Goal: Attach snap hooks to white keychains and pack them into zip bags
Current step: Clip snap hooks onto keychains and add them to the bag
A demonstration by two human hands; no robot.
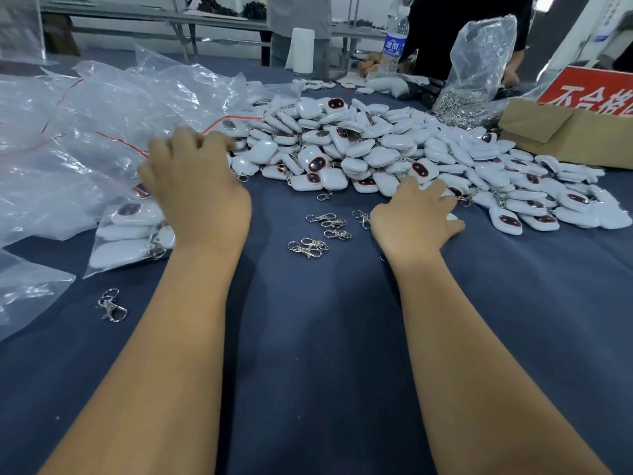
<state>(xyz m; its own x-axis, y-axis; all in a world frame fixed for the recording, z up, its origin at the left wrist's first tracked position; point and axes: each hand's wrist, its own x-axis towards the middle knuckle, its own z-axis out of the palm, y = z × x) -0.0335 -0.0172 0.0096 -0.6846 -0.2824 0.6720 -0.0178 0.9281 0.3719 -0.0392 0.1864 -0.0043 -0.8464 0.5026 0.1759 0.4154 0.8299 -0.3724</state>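
Two bare hands reach over the dark blue tablecloth. The left hand lies among the clear zip bags, above a filled zip bag; its curled fingers hide any grip, so I cannot tell. The right hand curls around a white keychain at the heap of white keychains. Loose snap hooks lie between the hands.

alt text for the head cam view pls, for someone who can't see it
Two bare forearms reach across a dark blue table: the left hand rests on clear zip bags, the right hand touches the edge of a large pile of white keychains. Loose silver snap hooks lie between the hands.
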